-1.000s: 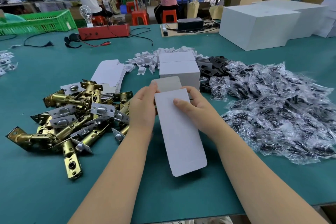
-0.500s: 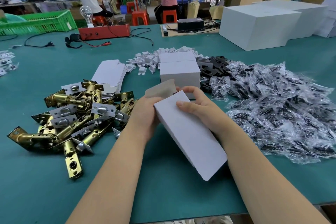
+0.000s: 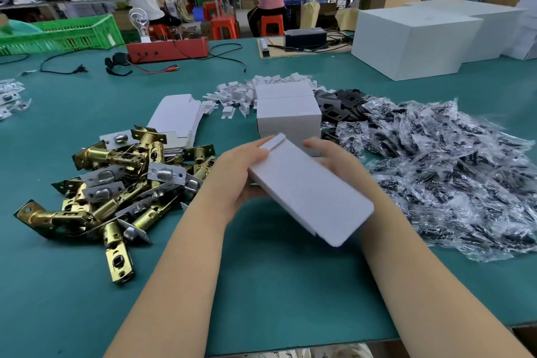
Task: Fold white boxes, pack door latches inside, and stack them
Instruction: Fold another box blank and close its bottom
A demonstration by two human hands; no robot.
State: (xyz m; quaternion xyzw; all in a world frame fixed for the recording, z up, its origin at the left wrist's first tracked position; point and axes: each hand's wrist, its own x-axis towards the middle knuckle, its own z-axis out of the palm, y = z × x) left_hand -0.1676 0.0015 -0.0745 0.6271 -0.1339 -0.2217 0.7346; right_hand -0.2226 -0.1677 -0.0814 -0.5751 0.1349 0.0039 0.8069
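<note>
Gripping a flat white box (image 3: 311, 189) above the table (image 3: 261, 285), both hands curl round its far end: left hand (image 3: 235, 180) beside the tuck flap, right hand (image 3: 334, 157) behind. Its long axis points toward the person; door latches (image 3: 116, 183) lie left of the box, nearest the left hand.

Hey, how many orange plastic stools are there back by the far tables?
4 visible: one stool under the seated person in white, two empty stools between the workers, and one stool under the person in pink. Others may be hidden behind them.
</note>
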